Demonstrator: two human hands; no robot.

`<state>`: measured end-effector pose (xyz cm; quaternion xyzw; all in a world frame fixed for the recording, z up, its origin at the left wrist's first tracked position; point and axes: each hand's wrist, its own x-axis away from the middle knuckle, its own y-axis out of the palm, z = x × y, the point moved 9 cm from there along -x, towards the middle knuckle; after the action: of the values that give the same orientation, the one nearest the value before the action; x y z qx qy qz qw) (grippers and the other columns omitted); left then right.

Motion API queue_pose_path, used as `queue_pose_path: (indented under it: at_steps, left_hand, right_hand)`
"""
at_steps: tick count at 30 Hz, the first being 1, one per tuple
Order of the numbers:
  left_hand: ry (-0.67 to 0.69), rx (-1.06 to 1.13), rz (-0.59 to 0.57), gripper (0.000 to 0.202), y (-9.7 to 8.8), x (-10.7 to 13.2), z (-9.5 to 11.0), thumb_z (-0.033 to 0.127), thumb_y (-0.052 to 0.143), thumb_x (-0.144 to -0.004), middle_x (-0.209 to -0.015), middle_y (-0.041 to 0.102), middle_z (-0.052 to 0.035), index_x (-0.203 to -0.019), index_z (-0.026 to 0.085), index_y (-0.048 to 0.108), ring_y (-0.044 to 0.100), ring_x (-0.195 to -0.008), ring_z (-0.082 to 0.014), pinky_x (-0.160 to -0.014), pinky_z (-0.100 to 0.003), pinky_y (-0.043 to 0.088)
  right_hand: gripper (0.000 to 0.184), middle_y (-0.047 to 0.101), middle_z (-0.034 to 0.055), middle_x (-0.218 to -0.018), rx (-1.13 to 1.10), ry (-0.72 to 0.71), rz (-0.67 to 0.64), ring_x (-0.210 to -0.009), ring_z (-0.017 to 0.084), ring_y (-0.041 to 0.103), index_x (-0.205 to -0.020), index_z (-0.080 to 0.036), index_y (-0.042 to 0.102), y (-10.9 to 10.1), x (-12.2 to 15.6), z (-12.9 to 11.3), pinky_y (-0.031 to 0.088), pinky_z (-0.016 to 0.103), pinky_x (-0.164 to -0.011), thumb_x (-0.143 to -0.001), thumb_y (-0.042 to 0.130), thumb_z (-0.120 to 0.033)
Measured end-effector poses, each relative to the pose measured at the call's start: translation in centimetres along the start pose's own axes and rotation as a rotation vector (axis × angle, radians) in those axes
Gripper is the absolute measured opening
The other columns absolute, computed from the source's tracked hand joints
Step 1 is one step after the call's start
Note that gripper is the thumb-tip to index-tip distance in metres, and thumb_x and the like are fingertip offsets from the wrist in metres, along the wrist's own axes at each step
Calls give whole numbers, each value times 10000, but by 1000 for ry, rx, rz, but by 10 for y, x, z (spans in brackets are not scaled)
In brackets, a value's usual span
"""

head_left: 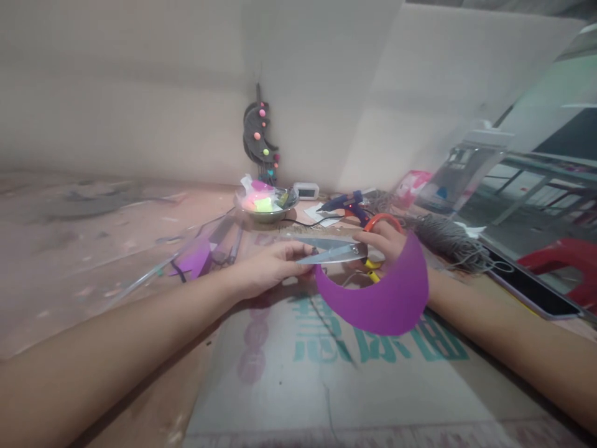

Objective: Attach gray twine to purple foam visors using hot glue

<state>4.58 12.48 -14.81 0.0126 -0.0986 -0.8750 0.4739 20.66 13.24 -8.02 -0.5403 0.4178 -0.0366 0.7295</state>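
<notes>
In my right hand [389,241] is a pair of scissors [336,254] with orange and yellow handles. Their blades stand apart and point left, close to the fingers of my left hand [273,267]. That hand is closed in a pinch on the narrow left end of a purple crescent-shaped sheet [373,308]. The sheet curves below the blades, and its wide right end rises in front of my right wrist. Whether the blades touch the sheet is too blurred to tell. Beneath both hands lies a pale printed board [280,398] with green characters.
Behind my hands are a metal bowl [265,216] of colourful scraps, a small white digital display [306,190] and a blue glue gun [342,202]. Grey yarn [450,242] and a phone [536,280] lie right. Purple scraps [196,258] lie left. A dark crescent ornament [256,134] stands against the wall.
</notes>
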Motion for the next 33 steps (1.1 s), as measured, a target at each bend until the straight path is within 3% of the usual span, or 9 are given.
queue_pose_path:
  at_steps: [6,18,25,29,33]
  left_hand:
    - [10,-162,-13,187,3,2,8,332,735,-785,-758,662,-20,-827,154,700,592,-696,-125,-714,-237,482]
    - [30,-222,9,101,5,4,14,264,698,-795,-698,627,10,-814,165,688,548,-629,-117,-610,-223,428]
    - [56,-265,10,139,5,5,18,264,682,-816,-790,671,-6,-913,167,699,577,-693,-119,-615,-209,424]
    - [51,-261,8,226,5,5,18,260,681,-810,-841,683,-20,-1017,167,683,602,-750,-134,-637,-210,441]
    - [78,-334,8,180,3,5,20,313,681,-806,-771,655,-18,-888,155,653,599,-719,-151,-625,-229,443]
  right_hand:
    - [394,575,119,-1015,-46,-8,10,-865,251,591,-1170,-230,600,1,2,-1,504,387,-732,-851,616,-460]
    - [374,602,107,-944,112,-53,10,-790,218,603,-1138,-195,620,-3,3,-8,460,313,-621,-868,621,-453]
    - [326,606,110,-979,69,-65,45,-861,229,614,-1163,-214,606,0,6,-5,475,312,-657,-865,629,-344]
    - [325,607,95,-922,105,-114,83,-785,207,602,-1145,-191,606,-4,6,-9,466,297,-616,-879,618,-377]
    - [315,612,85,-877,144,-132,85,-754,200,601,-1094,-173,629,-6,4,-13,436,279,-573,-873,626,-397]
